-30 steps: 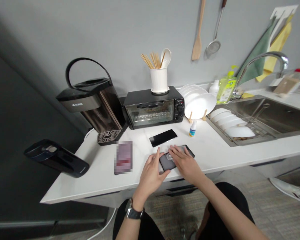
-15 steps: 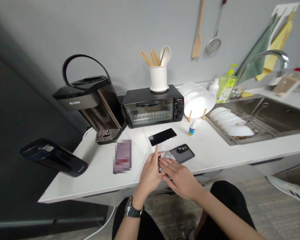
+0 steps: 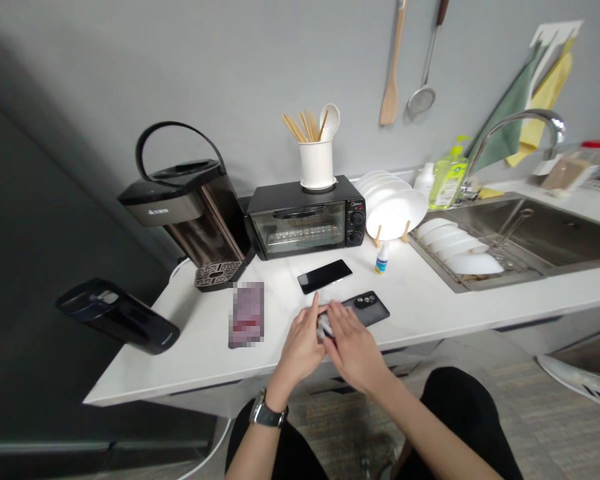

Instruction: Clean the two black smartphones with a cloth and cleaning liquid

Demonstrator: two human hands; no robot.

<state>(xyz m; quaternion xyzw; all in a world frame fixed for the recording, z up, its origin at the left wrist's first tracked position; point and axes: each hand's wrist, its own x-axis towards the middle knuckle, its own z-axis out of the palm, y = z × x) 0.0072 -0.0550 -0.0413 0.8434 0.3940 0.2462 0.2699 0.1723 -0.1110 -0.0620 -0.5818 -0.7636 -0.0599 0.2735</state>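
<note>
Both hands meet over the near-left end of a grey phone (image 3: 376,311), which lies on the white counter (image 3: 193,373) with its camera block up and its bare end pointing to between 2 and 3 o'clock from the hands. The left hand (image 3: 299,341) is partly spread at that end, its index finger reaching up toward 12 o'clock; its other fingertips are out of sight, so whether it grips the phone's edge cannot be told. The right hand (image 3: 354,343) lies low across the phone, fingers together and only slightly bent. Between the hands shows a sliver of a crumpled whitish wipe (image 3: 324,325), mostly covered; how firmly the right hand has hold of it cannot be told. Just beyond the hands at 12 o'clock lies a black phone (image 3: 325,276), screen up, and between 1 and 2 o'clock stands a small bottle (image 3: 381,259), its label too small to read. At 9 o'clock a flat purplish thing (image 3: 247,315) is masked by coarse blocks. Both forearms run off the bottom edge, and the sink (image 3: 570,230) at 2 o'clock is cut off at the right.
</note>
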